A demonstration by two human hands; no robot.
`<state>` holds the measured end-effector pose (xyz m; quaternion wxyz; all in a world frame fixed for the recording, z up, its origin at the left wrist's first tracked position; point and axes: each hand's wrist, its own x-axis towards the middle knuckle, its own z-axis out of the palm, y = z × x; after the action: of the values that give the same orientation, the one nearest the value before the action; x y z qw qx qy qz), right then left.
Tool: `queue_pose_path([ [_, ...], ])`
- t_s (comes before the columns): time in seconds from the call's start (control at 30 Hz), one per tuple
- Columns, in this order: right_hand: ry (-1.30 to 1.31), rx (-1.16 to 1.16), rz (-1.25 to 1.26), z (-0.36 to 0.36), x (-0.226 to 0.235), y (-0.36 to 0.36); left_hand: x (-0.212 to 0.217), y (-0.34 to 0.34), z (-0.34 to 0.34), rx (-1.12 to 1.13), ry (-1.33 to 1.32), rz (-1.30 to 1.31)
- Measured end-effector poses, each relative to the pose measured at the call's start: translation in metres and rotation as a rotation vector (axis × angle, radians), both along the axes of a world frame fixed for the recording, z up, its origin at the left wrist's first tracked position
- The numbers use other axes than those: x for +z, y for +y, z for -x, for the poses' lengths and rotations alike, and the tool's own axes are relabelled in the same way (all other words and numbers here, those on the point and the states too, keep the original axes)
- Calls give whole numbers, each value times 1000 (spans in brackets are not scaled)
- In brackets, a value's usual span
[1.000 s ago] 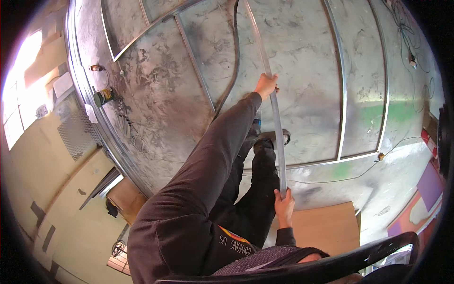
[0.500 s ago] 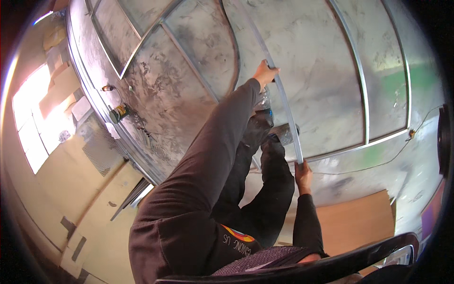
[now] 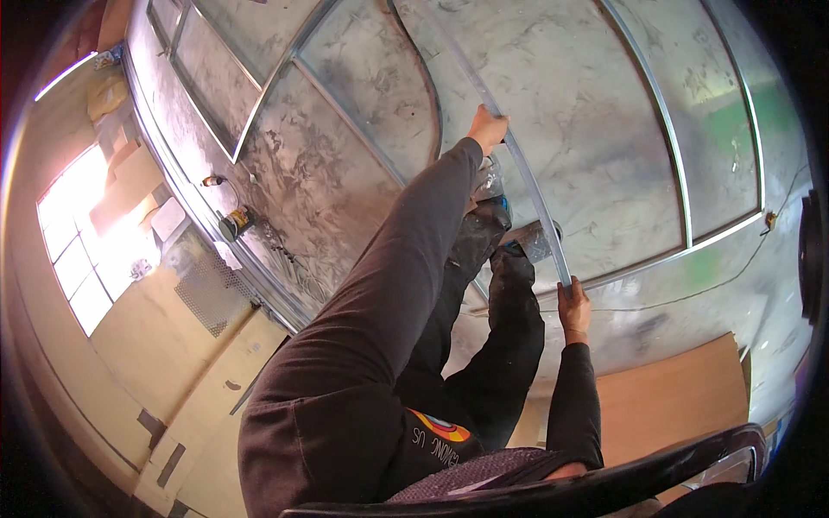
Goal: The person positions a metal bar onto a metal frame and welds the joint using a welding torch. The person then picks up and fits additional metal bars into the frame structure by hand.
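Observation:
A long, thin grey metal bar (image 3: 528,177) slants from the top middle down toward the right. Partway along it, my left hand (image 3: 489,129) is closed around the bar, arm stretched far forward. Lower down, my right hand (image 3: 574,312) grips the bar's near end with wrapped fingers. Beneath the bar spreads a large, smudged grey metal surface (image 3: 596,186). My dark trouser legs and shoes (image 3: 537,242) show between my arms, the shoes close to the bar. Whether the bar touches the surface, I cannot tell.
Metal frame strips (image 3: 661,112) cross the surface on both sides. A black-and-yellow object (image 3: 235,223) lies at the left. On the right, a cable with a connector (image 3: 769,223) trails along. A brown board (image 3: 673,388) lies lower right, near a black curved bar (image 3: 656,466).
The view has shifted slightly, so the surroundings sit further right and, at the left, lower. Both hands still hold the bar; its near end appears a little further right and higher.

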<state>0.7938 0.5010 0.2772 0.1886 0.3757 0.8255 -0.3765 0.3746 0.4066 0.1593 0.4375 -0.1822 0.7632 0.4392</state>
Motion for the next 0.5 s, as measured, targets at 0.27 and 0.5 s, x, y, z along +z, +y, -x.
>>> queue_pose_path([
  [0.27, 1, 13, 24, 16, -3, 0, -16, -14, 12, 32, -3, -75],
  [0.5, -22, 3, 36, 3, -8, -3, -18, -11, 0, 40, -34, -90],
])
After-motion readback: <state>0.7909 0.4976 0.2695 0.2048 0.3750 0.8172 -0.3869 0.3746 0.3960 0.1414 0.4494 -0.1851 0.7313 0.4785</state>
